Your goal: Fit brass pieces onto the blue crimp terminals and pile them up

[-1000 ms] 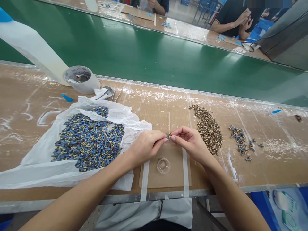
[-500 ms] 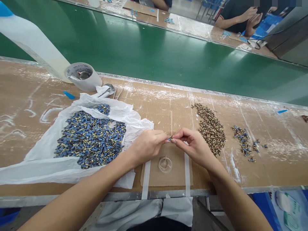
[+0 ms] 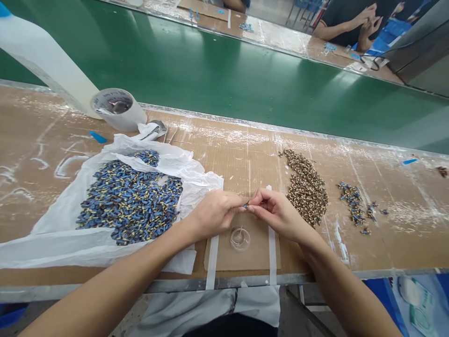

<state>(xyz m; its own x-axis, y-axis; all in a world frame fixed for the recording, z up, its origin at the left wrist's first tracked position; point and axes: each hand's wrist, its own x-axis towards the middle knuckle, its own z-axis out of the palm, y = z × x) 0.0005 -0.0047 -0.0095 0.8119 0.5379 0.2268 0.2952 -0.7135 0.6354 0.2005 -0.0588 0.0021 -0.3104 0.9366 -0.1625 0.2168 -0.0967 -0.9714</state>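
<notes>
My left hand (image 3: 213,213) and my right hand (image 3: 277,211) meet fingertip to fingertip above the cardboard bench, both pinched on one tiny blue and metal part (image 3: 246,204). Just below them a small clear round dish (image 3: 240,238) sits on a taped-down cardboard patch. At the left, a heap of blue and yellow parts (image 3: 128,201) lies on a white plastic bag (image 3: 52,238). Right of my right hand lies a pile of brown metal parts (image 3: 307,187), and further right a small scatter of blue assembled pieces (image 3: 352,201).
A roll of clear tape (image 3: 117,108) and a white bottle (image 3: 42,63) stand at the back left, with tweezers (image 3: 157,131) beside them. A green conveyor belt (image 3: 224,75) runs behind the bench. Other people's hands (image 3: 365,23) work across it.
Both hands have dropped slightly toward the dish, still pinched together on the small part. The piles have not moved.
</notes>
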